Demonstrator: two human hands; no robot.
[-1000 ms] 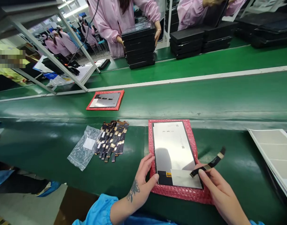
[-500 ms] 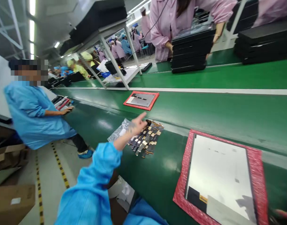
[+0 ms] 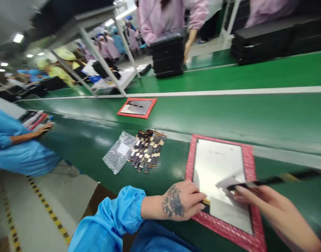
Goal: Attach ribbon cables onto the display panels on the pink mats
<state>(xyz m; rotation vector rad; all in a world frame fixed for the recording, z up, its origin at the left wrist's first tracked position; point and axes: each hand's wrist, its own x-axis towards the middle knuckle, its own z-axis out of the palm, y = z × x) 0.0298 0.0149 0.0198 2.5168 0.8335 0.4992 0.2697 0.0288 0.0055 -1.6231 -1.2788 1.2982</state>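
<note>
A silvery display panel (image 3: 218, 164) lies on a red bubble-wrap mat (image 3: 192, 157) on the green bench in front of me. My left hand (image 3: 181, 201) rests on the mat's near left edge, fingers together and pressing on the panel's dark lower corner. My right hand (image 3: 265, 201) is over the panel's lower right part. It pinches a long black flex cable (image 3: 276, 180) that sticks out to the right, blurred by motion. A pile of the same black and gold flex cables (image 3: 147, 150) lies to the left, next to a clear plastic bag (image 3: 119, 152).
Another panel on a red mat (image 3: 137, 107) lies farther off on the green conveyor. Stacks of black trays (image 3: 168, 56) stand across the belt, where a person in pink works. A person's blue sleeve (image 3: 18, 154) is at the left. A metal frame (image 3: 97, 59) stands behind.
My left hand has come back from pointing over the cable pile and now presses the panel's lower corner. My right hand with the flex cable is back in view. The camera swung right again.
</note>
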